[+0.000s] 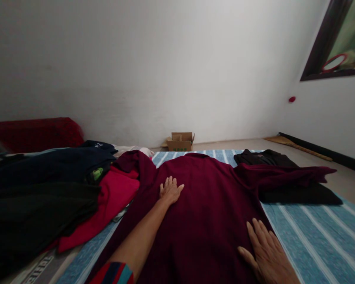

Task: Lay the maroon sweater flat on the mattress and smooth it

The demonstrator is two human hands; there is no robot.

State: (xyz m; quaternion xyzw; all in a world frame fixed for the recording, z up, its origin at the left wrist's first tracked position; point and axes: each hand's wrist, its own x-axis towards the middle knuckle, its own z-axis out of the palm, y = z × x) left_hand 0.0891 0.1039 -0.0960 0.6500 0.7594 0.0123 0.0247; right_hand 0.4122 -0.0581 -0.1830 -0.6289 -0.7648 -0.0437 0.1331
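The right hand [266,252] lies flat and open on the near edge of the maroon garment [207,209], gripping nothing. Farther up, the left hand [170,190] presses open-palmed on its chest. The garment is spread over the striped blue mat [313,236]; beyond sits 1 cardboard box [180,142].

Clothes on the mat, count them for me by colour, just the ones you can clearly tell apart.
Maroon: 1, the maroon shirt spread flat under the left hand and right hand
Red: 1, the red garment
Navy: 1, the navy garment
Black: 2, the black garment at left, the black folded garment at right
Total: 5
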